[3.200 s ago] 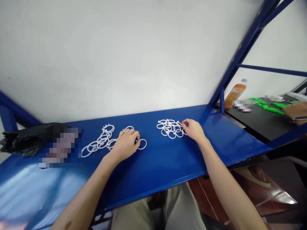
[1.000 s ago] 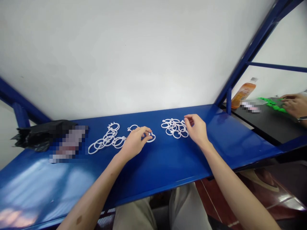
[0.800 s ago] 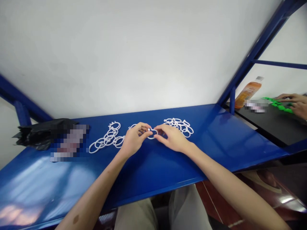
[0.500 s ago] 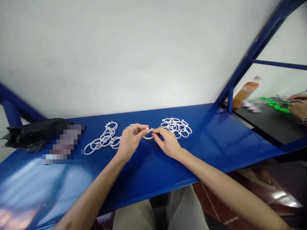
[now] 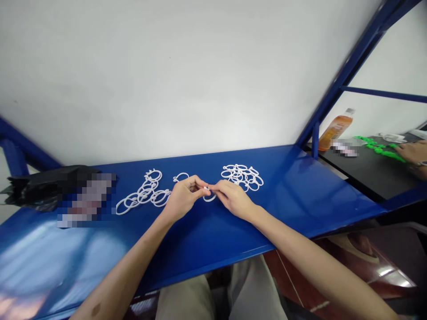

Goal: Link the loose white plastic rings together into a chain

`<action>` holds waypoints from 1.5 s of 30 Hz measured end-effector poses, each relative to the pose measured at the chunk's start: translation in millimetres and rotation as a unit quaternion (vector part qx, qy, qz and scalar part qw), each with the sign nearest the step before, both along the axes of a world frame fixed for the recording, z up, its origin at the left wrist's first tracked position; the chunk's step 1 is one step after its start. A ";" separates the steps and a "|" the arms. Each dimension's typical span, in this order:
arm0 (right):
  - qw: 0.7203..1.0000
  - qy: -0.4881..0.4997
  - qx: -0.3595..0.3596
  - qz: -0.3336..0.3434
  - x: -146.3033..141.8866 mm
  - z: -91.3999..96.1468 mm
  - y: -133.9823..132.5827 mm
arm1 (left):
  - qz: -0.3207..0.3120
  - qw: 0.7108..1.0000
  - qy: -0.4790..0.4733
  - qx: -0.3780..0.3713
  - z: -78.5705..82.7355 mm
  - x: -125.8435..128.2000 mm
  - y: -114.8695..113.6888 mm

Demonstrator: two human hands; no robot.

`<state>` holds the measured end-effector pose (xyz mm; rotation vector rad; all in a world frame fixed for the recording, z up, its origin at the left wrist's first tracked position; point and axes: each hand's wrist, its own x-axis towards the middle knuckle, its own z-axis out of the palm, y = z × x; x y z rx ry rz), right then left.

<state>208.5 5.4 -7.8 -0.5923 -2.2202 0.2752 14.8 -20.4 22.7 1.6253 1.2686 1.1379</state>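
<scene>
While my left hand and right hand pinch a ring left of the right pile, I'd squeeze lightly, wrists steady.

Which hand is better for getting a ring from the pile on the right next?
Probably the right hand: it's just beside that ring pile. The left hand is farther off, pinching a white ring.

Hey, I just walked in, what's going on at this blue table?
A person at the blue table is handling a white ring. The left hand pinches it; the right hand has its fingertips there too, though its grip is hard to tell. Overlapping rings lie to the left, and another cluster lies to the right.
</scene>
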 end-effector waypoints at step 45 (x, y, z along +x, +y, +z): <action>0.959 0.079 -0.021 -0.271 70.2 19.7 61.9 | 0.117 0.952 0.273 0.080 -2.6 -15.8 6.4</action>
